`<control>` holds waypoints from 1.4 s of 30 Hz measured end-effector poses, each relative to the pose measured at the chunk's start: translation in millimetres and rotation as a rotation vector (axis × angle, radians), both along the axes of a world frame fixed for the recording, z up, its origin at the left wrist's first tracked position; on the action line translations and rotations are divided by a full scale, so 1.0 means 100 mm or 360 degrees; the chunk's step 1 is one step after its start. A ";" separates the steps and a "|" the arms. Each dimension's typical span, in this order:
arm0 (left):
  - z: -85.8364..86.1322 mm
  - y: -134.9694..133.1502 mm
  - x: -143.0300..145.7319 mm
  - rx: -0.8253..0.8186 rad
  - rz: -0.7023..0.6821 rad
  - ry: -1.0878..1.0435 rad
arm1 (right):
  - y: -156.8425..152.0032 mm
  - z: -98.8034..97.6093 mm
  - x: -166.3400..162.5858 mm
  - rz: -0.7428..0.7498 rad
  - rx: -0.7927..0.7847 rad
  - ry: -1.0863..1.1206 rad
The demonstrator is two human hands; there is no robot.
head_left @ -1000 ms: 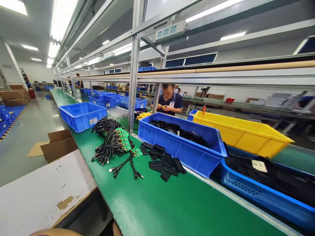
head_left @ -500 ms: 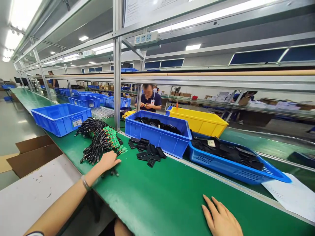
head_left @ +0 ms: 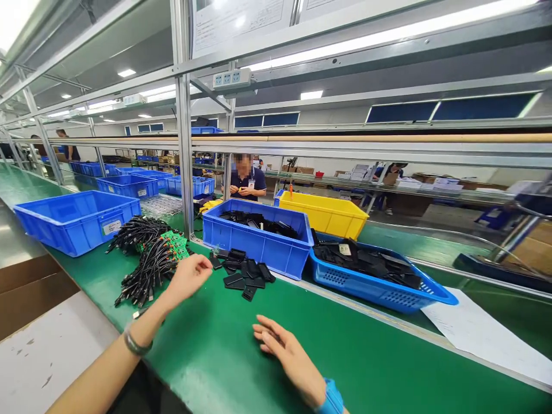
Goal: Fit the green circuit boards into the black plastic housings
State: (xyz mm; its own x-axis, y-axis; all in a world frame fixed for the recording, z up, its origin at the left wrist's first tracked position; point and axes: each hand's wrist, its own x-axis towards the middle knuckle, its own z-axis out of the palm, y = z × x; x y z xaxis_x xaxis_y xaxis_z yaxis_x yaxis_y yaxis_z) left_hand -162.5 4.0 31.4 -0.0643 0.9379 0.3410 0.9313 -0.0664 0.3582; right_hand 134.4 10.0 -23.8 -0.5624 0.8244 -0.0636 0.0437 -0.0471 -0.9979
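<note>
My left hand (head_left: 190,276) is raised just right of a heap of black USB cables (head_left: 149,267). Its fingers are curled into a pinch, and whatever lies between them cannot be made out. Green circuit boards (head_left: 175,244) sit at the heap's right end, partly behind that hand. A plug end (head_left: 138,314) shows below my left wrist. Beyond my fingertips, loose black plastic covers (head_left: 245,273) lie on the green table (head_left: 224,351). My right hand (head_left: 287,353) hovers over the table's front, fingers loosely stretched and holding nothing visible.
Behind the covers stands a blue bin (head_left: 254,247) of black parts. Next to it are a yellow bin (head_left: 323,215) and a blue basket (head_left: 366,282) of black parts. Another blue bin (head_left: 77,221) stands left. A metal post (head_left: 184,155) rises mid-table. A person (head_left: 248,178) works opposite.
My left hand has risen from the table by the cables and its fingers have closed. My right hand has come left toward it. The view has turned somewhat right.
</note>
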 end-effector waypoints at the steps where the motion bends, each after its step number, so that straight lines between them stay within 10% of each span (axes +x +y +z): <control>1: -0.04 0.06 0.14 -0.0037 -0.0128 -0.0016 | 0.02 0.00 -0.06 -0.0039 -0.0262 0.0257; 5: -0.21 0.51 0.39 -0.0224 -0.0437 0.0039 | 0.13 0.04 -0.06 -0.0294 -0.0811 0.0815; 15: -0.44 1.57 -0.02 -0.0441 0.0156 0.0400 | 0.16 0.03 0.36 -0.0527 -0.0626 0.0509; 32: -0.16 1.44 0.25 -0.0320 0.0169 -0.0063 | 0.21 0.09 0.40 -0.0599 0.0432 -0.0276; 42: -0.60 0.56 1.27 -0.0745 -0.0503 -0.1426 | 0.36 0.25 0.32 -0.0570 0.0977 -0.0663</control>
